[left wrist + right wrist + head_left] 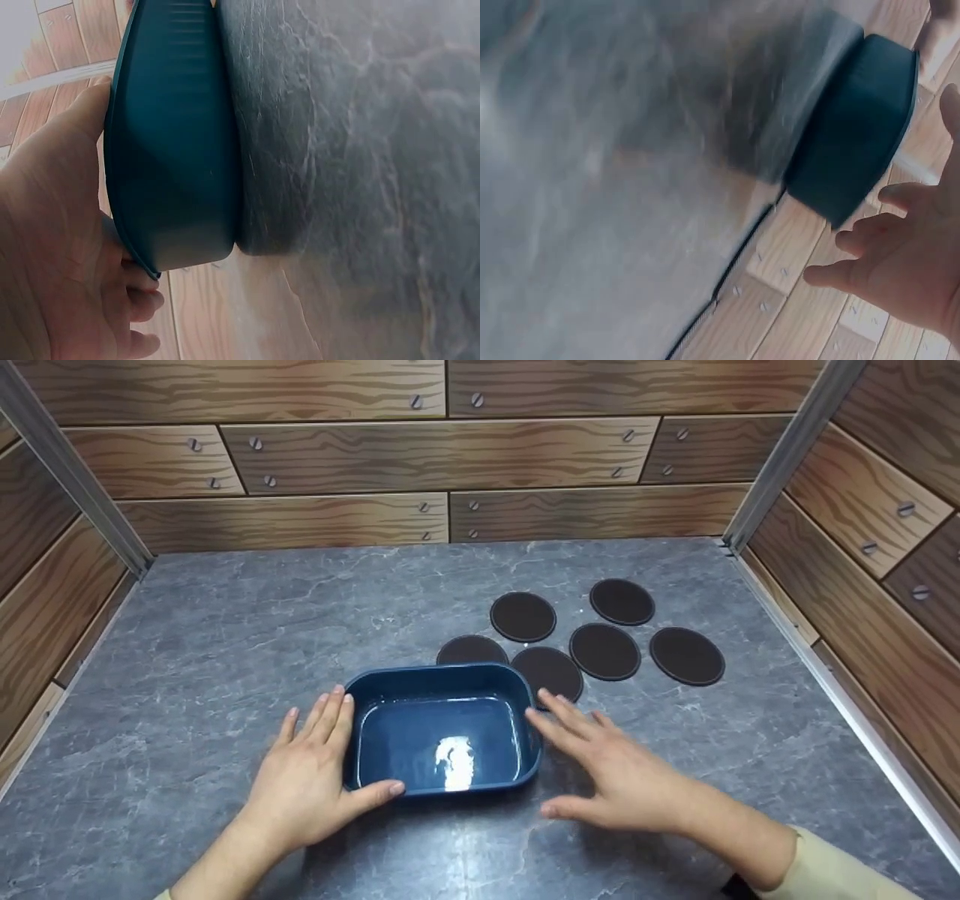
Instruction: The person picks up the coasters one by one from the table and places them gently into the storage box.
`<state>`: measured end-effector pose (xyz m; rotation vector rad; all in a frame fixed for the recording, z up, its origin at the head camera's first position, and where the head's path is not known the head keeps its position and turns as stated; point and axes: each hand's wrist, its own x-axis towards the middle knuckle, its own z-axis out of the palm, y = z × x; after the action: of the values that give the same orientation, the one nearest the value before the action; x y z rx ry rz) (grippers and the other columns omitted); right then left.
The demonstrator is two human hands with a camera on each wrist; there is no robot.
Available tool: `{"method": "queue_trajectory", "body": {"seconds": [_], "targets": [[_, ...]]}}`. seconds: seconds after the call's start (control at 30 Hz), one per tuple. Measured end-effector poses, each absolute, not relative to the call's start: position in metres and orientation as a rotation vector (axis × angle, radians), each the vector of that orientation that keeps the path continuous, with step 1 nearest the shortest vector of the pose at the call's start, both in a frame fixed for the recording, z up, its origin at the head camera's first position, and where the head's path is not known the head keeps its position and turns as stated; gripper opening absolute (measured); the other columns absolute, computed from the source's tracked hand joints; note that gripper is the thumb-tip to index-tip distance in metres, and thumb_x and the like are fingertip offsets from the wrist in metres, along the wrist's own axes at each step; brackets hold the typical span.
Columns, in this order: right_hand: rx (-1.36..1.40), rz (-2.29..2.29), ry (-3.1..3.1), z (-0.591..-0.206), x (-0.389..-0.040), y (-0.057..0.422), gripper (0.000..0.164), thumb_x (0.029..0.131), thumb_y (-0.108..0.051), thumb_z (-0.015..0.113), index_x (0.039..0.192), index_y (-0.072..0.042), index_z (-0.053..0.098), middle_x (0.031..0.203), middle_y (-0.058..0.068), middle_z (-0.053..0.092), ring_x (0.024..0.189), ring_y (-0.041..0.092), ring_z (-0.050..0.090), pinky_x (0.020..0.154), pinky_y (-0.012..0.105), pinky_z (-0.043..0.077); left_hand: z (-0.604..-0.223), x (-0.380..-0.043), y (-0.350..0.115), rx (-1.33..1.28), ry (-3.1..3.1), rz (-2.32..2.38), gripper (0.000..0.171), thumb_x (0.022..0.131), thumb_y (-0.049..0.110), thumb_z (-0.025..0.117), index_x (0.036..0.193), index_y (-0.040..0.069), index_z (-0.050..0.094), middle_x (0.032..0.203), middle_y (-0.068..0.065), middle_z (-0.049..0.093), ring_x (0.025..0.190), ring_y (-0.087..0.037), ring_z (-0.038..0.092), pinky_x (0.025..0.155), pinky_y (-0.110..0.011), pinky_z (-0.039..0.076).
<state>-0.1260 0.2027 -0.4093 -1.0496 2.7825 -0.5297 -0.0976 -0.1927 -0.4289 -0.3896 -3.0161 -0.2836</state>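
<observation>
A deep blue rectangular dish (pixel 442 735) with rounded corners stands upright on the grey marbled tabletop, and nothing lies inside it. My left hand (pixel 307 784) rests on its left side, fingers stretched along the rim and thumb over the front rim. In the left wrist view, the thumb touches the edge of the dish (pixel 176 135). At the dish's right side is my right hand (pixel 615 765), fingers spread and nearly straight, tips by the rim. Its thumb stands off the dish. Whether those fingertips touch the rim, I cannot tell.
Several round dark brown coasters with stitched edges, such as one coaster (pixel 604 651), lie flat behind and right of the dish. Another coaster (pixel 472 649) is partly hidden by its back rim. Wood-patterned panels (pixel 442 454) wall the tabletop (pixel 247 622) at the back and sides.
</observation>
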Motion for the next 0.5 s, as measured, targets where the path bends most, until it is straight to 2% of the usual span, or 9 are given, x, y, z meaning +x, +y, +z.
{"method": "queue_trajectory", "body": {"seconds": [0.17,0.33,0.4,0.5], "targets": [[-0.949,-0.649,2.838,-0.397,-0.148,0.222,0.102,0.091,-0.069,0.07,0.171,-0.038,0.013,0.177,-0.007,0.002,0.155,0.048,0.025,0.116,0.071,0.027,-0.43,-0.099,-0.192,-0.391,-3.019,-0.281,0.126,0.085,0.091,0.054,0.162,-0.007,0.034,0.17,-0.024,0.028,0.157,-0.039,0.029,0.125,-0.065,0.02],[-0.942,-0.708,2.915,-0.389,-0.181,0.25,0.098,0.095,-0.06,0.072,0.172,-0.03,0.019,0.177,0.002,0.011,0.152,0.046,0.034,0.118,0.066,0.031,-0.43,-0.098,-0.193,-0.387,-3.013,-0.277,0.126,0.085,0.091,0.054,0.162,-0.007,0.035,0.17,-0.024,0.029,0.156,-0.039,0.03,0.124,-0.065,0.021],[-0.933,-0.734,2.947,-0.387,-0.194,0.263,0.096,0.096,-0.053,0.075,0.171,-0.026,0.023,0.176,0.006,0.016,0.152,0.045,0.035,0.117,0.068,0.033,-0.43,-0.098,-0.193,-0.385,-3.013,-0.278,0.126,0.085,0.091,0.054,0.162,-0.007,0.035,0.17,-0.024,0.029,0.156,-0.039,0.03,0.124,-0.065,0.021],[-0.877,-0.812,2.975,-0.384,-0.211,0.283,0.092,0.097,-0.044,0.078,0.17,-0.022,0.026,0.174,0.011,0.023,0.153,0.044,0.033,0.12,0.068,0.028,-0.43,-0.099,-0.192,-0.386,-3.011,-0.28,0.126,0.085,0.091,0.053,0.162,-0.007,0.035,0.17,-0.023,0.029,0.156,-0.039,0.03,0.125,-0.065,0.021]]}}
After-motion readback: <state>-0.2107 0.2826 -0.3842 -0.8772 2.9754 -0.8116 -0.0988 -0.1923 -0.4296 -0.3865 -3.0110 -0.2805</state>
